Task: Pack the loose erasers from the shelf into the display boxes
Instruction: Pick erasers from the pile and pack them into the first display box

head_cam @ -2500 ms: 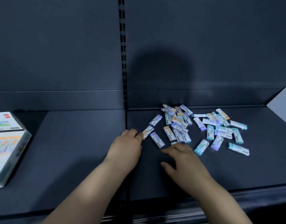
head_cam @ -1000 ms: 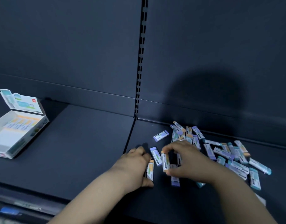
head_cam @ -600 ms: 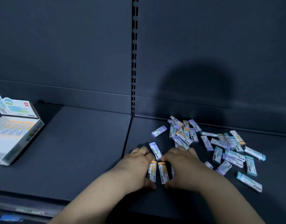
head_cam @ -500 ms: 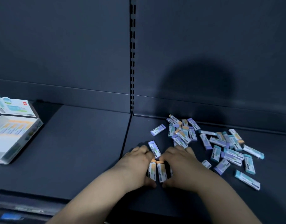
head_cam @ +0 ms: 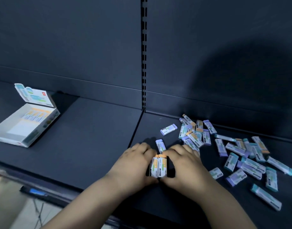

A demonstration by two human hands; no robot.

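Left hand [head_cam: 135, 164] and right hand [head_cam: 183, 164] have now closed in and I've got them squeezing two orange-ended erasers [head_cam: 158, 166] side by side on the shelf [head_cam: 92, 138], first bundle formed, display box [head_cam: 26, 123] well left, pile [head_cam: 224, 146] unpacked.

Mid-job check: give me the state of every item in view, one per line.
Display box: open, lid flap up, far left on the shelf.
Two orange-tipped erasers: side by side, squeezed between both hands.
Left hand: pressing the pair.
Right hand: pressing the pair.
Loose erasers: scattered on the shelf, unpacked.
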